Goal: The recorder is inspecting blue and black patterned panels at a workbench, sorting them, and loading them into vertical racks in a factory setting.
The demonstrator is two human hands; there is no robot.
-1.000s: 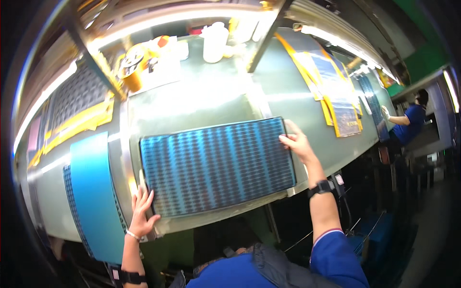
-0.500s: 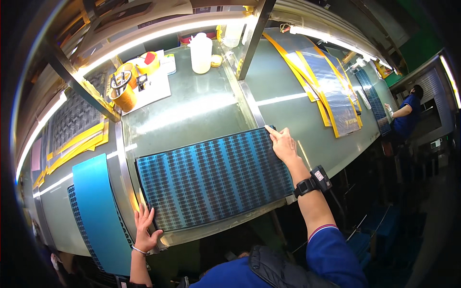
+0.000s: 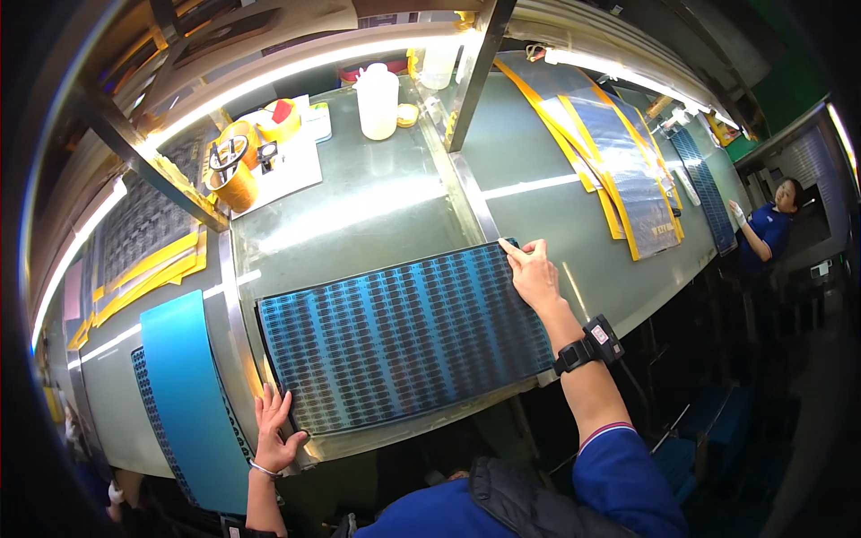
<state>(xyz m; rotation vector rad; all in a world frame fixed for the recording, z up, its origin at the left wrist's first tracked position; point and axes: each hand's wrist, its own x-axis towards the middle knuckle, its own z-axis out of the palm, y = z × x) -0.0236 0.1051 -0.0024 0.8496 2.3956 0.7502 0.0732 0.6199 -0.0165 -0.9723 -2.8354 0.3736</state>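
1. Two bare hands rest at opposite corners of one dark blue patterned panel (image 3: 404, 336), which lies on the counter (image 3: 354, 211) right in front of the person.
2. Its long axis runs left to right, the right end slightly farther away. The left hand (image 3: 273, 432) is at the near left corner, so the panel stretches off to the right of its fingers; the right hand (image 3: 535, 276) is at the far right corner, so the panel spreads leftward and nearer from there. Both are equally close to it, across its diagonal.
3. The left fingers are released, spread along the left edge, with the thumb by the corner. On the right, the index fingertip touches the corner and the other fingers curl; from here I can't tell whether they pinch or only press.
4. One plain blue sheet (image 3: 184, 377) lies to the left, overlapping patterned material.
5. Two groups of yellow-edged sheets: one far left (image 3: 148, 285), one far right (image 3: 619, 161). Overlap hides their exact numbers.
6. One whitish bottle (image 3: 378, 106) and one orange pot (image 3: 236, 188) stand on the far side.
7. One co-worker (image 3: 764, 235) is at the far right.
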